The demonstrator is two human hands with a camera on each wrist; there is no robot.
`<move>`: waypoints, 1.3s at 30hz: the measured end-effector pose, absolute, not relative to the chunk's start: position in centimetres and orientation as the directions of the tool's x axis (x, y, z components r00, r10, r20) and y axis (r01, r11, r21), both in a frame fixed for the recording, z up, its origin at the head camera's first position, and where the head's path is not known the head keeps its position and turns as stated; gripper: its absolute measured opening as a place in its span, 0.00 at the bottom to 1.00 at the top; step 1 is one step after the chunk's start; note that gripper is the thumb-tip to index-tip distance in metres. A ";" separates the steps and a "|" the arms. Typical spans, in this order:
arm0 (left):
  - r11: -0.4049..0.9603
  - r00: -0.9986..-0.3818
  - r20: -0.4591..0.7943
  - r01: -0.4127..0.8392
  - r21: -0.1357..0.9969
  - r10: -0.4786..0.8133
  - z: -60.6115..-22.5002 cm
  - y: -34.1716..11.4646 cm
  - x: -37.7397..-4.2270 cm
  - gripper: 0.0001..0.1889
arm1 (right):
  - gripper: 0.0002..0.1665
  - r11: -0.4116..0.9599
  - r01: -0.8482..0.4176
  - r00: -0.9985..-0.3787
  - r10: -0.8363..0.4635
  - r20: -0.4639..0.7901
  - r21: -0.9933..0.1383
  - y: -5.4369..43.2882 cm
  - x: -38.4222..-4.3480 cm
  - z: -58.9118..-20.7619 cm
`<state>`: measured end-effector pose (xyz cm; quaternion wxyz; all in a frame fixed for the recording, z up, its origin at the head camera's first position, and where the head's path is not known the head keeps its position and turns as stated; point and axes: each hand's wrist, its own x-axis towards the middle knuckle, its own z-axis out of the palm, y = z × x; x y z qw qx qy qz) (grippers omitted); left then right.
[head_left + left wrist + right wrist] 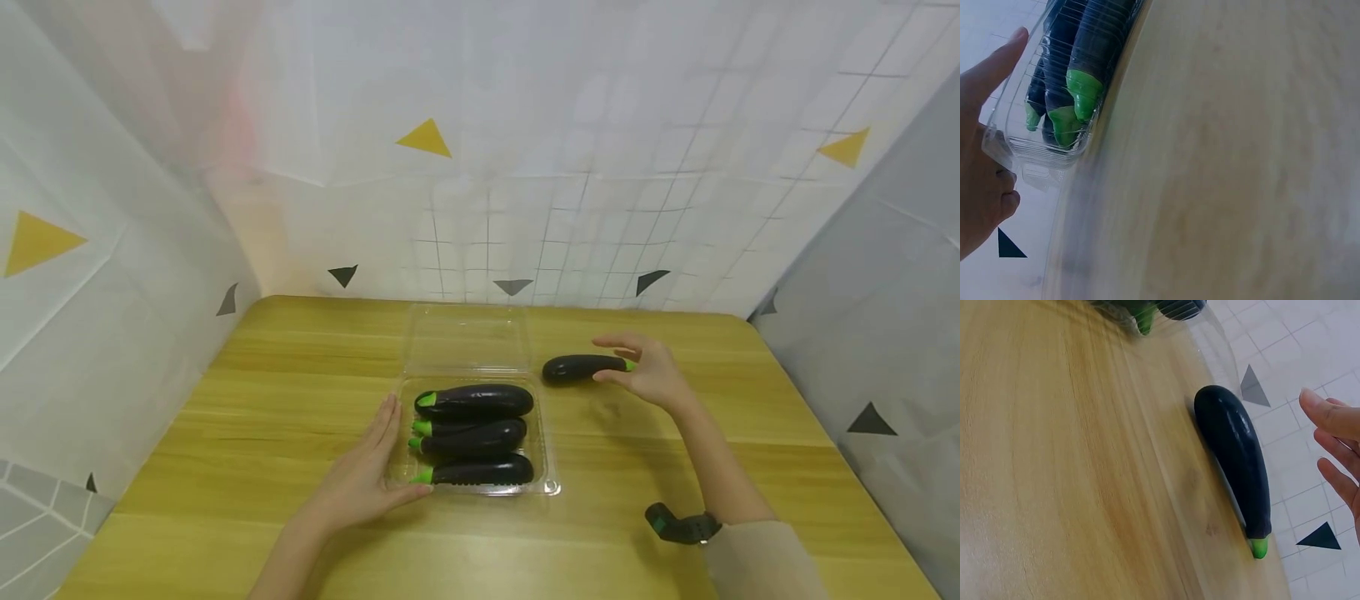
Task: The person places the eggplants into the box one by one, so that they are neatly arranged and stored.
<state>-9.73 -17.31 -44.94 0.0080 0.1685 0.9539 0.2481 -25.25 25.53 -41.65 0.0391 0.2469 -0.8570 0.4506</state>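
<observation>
In the head view, several dark eggplants (474, 402) with green stem ends lie crosswise in a clear plastic container (545, 437), stems to the left. My left hand (362, 477) holds the container's left end, thumb along the front rim and fingers by the left side. To the right, a single eggplant (573, 367) rests on the table, its green stem pointing right. Over that stem end hovers my right hand (651, 369), thumb and fingers spread apart. From the right wrist, a gap shows between the right hand (1342, 434) and the eggplant (1235, 453).
Behind the container its transparent lid (467, 337) lies folded back on the wooden table (315, 350). Patterned white sheeting (480, 200) rises along the table's back edge and both sides. A dark band with a small device (678, 527) circles the right wrist.
</observation>
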 end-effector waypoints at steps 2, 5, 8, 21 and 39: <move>0.820 -0.943 0.069 0.318 0.475 0.326 -44.9 -17.3 -9.8 0.62 | 0.29 0.484 -0.446 -0.882 -0.381 0.278 -0.753 25.6 -25.4 -41.8; 0.821 -0.943 0.067 0.318 0.475 0.326 -44.9 -17.3 -9.8 0.62 | 0.29 0.498 -0.420 -0.894 -0.370 0.252 -0.758 25.6 -25.7 -42.1; 0.822 -0.943 0.067 0.317 0.474 0.325 -44.9 -17.3 -9.8 0.62 | 0.30 0.505 -0.401 -0.901 -0.366 0.231 -0.764 25.6 -25.9 -42.5; 0.824 -0.943 0.078 0.322 0.466 0.324 -45.1 -17.2 -9.7 0.62 | 0.31 0.583 -0.385 -0.910 -0.370 0.188 -0.715 25.1 -27.1 -43.5; 0.821 -0.942 0.082 0.323 0.470 0.324 -44.9 -17.3 -9.6 0.62 | 0.30 0.672 -0.456 -0.880 -0.437 0.186 -0.584 24.7 -28.9 -45.0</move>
